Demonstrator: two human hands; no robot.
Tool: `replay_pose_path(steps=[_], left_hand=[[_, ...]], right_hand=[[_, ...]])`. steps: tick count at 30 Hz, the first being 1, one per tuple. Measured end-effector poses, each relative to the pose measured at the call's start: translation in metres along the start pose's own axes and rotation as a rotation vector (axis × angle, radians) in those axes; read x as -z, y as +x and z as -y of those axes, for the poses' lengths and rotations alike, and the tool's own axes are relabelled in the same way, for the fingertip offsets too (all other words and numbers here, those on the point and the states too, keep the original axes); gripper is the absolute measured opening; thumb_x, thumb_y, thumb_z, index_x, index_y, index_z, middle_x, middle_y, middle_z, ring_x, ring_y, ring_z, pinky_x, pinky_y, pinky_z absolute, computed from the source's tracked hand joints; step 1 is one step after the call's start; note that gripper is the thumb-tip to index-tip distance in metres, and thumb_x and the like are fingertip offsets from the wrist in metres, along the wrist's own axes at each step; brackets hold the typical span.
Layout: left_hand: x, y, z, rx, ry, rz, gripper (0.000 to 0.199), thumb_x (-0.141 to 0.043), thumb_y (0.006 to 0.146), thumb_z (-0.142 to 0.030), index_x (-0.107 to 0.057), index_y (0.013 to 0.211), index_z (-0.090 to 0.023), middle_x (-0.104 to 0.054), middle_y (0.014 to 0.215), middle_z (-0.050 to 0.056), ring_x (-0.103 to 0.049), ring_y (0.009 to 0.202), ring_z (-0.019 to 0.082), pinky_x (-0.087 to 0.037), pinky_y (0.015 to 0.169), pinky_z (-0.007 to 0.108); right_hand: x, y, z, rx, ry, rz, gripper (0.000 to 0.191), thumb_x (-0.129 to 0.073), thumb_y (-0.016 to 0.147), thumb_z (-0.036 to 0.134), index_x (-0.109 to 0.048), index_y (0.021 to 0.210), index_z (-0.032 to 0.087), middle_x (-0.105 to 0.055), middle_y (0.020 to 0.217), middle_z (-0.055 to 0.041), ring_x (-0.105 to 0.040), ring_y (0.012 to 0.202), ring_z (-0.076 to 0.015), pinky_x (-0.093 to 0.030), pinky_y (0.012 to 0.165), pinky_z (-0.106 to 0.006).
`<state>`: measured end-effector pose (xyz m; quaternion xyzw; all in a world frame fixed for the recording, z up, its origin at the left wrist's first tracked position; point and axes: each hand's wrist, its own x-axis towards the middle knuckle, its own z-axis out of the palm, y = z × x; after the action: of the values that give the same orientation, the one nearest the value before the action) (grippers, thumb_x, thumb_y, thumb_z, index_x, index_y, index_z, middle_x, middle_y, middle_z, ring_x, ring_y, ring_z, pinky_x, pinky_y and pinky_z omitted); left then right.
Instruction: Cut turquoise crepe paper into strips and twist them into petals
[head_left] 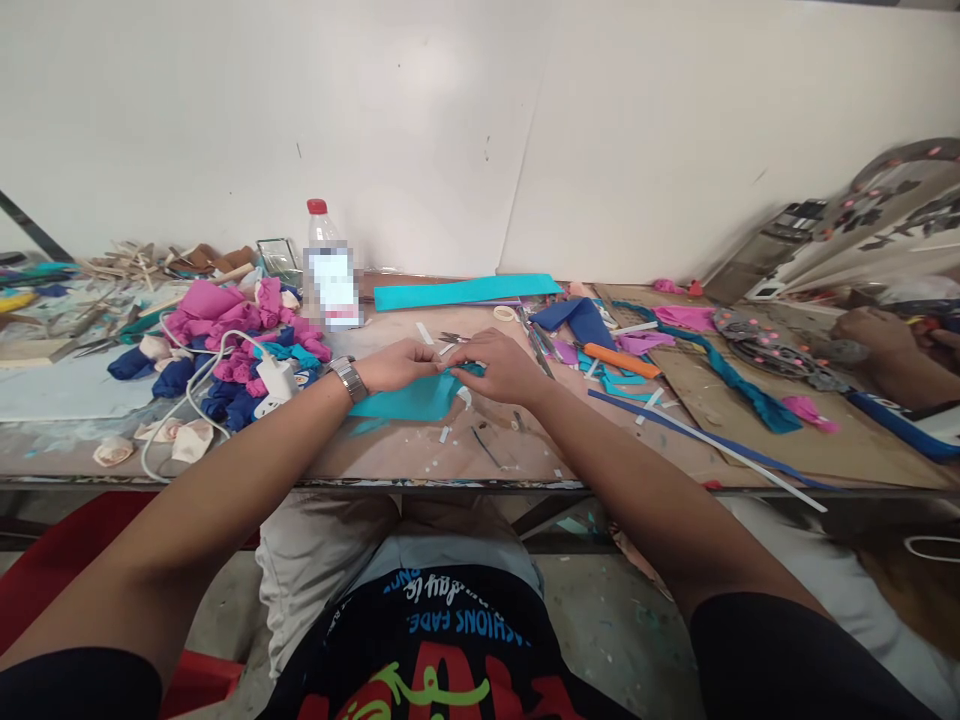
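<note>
A turquoise strip of crepe paper or cloth (409, 402) hangs between my hands, just above the table; its exact material I cannot tell. My left hand (397, 366), with a watch on the wrist, pinches its upper edge. Pressed close beside it, my right hand (495, 365) grips the gathered right end, where the strip looks bunched or rolled. The fingertips of both hands nearly touch. Just beyond them lies a small pair of metal scissors or pliers (450, 337). Another turquoise strip (465, 292) lies flat along the wall.
Pink and blue rolled flowers (217, 320) are heaped at left beside a white charger (276, 378) with its cable. A plastic bottle (324, 225) stands behind. An orange-handled cutter (621, 360) and scraps lie right, near a co-worker's hand (874, 340).
</note>
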<state>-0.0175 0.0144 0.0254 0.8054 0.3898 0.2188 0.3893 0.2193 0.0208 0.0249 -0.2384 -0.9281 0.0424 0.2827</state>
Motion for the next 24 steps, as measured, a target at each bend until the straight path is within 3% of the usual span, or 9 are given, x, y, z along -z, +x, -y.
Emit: replay_pose_path(steps=[5, 10, 24], left_hand=[[-0.0008, 0.0002, 0.0009, -0.012, 0.003, -0.005, 0.042, -0.061, 0.089, -0.055, -0.071, 0.078, -0.015, -0.059, 0.066, -0.001, -0.047, 0.064, 0.013, -0.036, 0.062, 0.027], [-0.0022, 0.0013, 0.0019, -0.037, -0.011, -0.036, 0.039, -0.066, 0.085, -0.054, -0.075, 0.084, -0.016, -0.067, 0.071, 0.001, -0.055, 0.068, 0.015, -0.043, 0.065, 0.028], [-0.0097, -0.0054, -0.0069, -0.108, 0.248, -0.205, 0.030, -0.060, 0.092, -0.042, -0.077, 0.087, -0.017, -0.074, 0.077, 0.003, -0.059, 0.067, 0.016, -0.039, 0.062, 0.028]], right_hand=[[0.0014, 0.0007, 0.0002, 0.014, -0.004, -0.010, 0.013, -0.065, 0.093, 0.029, -0.077, 0.094, 0.024, -0.081, 0.093, -0.0042, -0.073, 0.089, -0.0230, -0.047, 0.091, -0.041], [0.0007, 0.0009, 0.0002, -0.009, -0.015, 0.002, 0.013, -0.065, 0.093, 0.030, -0.077, 0.095, 0.025, -0.081, 0.092, -0.0036, -0.072, 0.087, -0.0228, -0.046, 0.090, -0.041], [-0.0019, 0.0014, 0.0003, -0.089, -0.016, 0.004, 0.012, -0.066, 0.092, 0.028, -0.076, 0.091, 0.021, -0.080, 0.090, -0.0052, -0.070, 0.091, -0.0239, -0.043, 0.090, -0.038]])
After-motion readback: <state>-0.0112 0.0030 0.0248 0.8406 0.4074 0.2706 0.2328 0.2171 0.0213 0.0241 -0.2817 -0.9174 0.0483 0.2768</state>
